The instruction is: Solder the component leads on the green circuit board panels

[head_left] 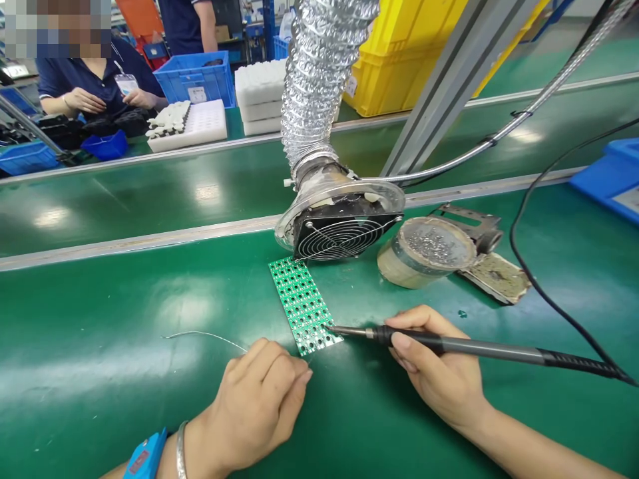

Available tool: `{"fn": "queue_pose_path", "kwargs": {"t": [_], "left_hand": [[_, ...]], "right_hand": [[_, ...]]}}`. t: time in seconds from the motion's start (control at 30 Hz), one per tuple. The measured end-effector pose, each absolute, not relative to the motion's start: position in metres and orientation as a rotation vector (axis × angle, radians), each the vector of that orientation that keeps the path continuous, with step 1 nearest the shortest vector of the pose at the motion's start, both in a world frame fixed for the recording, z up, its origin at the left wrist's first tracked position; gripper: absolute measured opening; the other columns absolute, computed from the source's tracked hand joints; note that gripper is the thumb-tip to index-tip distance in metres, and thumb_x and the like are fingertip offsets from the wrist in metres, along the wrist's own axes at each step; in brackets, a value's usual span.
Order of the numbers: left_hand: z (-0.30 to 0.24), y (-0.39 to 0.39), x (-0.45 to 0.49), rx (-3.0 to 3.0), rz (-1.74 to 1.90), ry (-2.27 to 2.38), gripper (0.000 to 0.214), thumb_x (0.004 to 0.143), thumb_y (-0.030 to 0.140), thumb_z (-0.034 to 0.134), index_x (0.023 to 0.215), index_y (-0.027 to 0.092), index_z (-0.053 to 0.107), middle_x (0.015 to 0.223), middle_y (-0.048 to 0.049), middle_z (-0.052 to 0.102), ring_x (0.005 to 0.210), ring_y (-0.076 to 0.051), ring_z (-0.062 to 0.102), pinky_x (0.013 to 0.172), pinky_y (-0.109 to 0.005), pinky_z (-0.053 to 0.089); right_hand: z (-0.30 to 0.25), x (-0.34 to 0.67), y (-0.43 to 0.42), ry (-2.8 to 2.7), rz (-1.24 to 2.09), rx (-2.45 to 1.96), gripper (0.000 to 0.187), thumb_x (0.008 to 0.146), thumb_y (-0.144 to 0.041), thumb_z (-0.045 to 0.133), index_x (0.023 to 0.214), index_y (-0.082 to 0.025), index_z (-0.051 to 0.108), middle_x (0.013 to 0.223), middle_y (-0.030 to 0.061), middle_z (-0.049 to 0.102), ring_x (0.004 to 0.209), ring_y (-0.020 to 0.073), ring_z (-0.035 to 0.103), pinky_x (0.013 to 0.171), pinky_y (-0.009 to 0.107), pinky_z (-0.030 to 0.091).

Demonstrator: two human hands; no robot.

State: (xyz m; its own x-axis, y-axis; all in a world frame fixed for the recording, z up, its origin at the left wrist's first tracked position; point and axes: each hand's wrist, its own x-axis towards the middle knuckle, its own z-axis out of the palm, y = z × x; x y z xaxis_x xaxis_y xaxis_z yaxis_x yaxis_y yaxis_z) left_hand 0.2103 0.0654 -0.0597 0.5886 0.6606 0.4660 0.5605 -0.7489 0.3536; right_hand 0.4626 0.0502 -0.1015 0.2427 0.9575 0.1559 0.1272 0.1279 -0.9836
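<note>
A green circuit board panel (304, 303) with rows of dark round holes lies flat on the green work surface. My right hand (439, 366) is closed around a soldering iron (479, 347), its tip at the near right corner of the panel. Just left of the panel's near edge, my left hand (262, 406) is closed in a pinch. A thin solder wire (204, 334) runs out behind its fingers to the left; the wire's short front end shows only faintly by the fingertips.
Above the panel hangs a fume extractor (344, 233) on a silver duct (312, 80). To its right stand a tub (424, 249) of metallic bits and an iron stand with a sponge tray (496, 276). The iron's black cable (549, 299) loops at right. Across the belt a person (104, 86) sits.
</note>
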Motion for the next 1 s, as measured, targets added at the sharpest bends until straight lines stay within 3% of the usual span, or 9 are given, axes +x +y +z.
{"fn": "queue_pose_path", "kwargs": {"t": [0.3,0.8,1.0], "left_hand": [[-0.062,0.067,0.208,2.657,0.840,1.049,0.008,0.090,0.011,0.056,0.092,0.019,0.054,0.074,0.0008,0.061,0.065,-0.013,0.051,0.055,-0.026,0.042],[-0.063,0.073,0.212,2.693,0.819,1.048,0.006,0.091,0.013,0.054,0.093,0.019,0.055,0.074,-0.0003,0.061,0.065,-0.014,0.053,0.056,-0.025,0.045],[-0.062,0.072,0.213,2.677,0.851,1.041,0.007,0.090,0.012,0.055,0.092,0.019,0.054,0.074,-0.0003,0.061,0.065,-0.013,0.053,0.057,-0.025,0.044]], "right_hand": [[-0.088,0.458,0.053,-1.368,0.680,-1.348,0.004,0.084,-0.026,0.065,0.081,-0.023,0.064,0.054,-0.0041,0.056,0.046,0.0109,0.049,0.045,0.021,0.041],[-0.087,0.458,0.050,-1.349,0.716,-1.359,0.005,0.084,-0.027,0.066,0.081,-0.023,0.065,0.055,-0.0031,0.056,0.047,0.0118,0.050,0.045,0.023,0.041],[-0.096,0.462,0.051,-1.147,0.808,-1.284,0.013,0.085,-0.034,0.066,0.084,-0.021,0.064,0.058,-0.0018,0.053,0.046,0.0110,0.042,0.043,0.025,0.033]]}}
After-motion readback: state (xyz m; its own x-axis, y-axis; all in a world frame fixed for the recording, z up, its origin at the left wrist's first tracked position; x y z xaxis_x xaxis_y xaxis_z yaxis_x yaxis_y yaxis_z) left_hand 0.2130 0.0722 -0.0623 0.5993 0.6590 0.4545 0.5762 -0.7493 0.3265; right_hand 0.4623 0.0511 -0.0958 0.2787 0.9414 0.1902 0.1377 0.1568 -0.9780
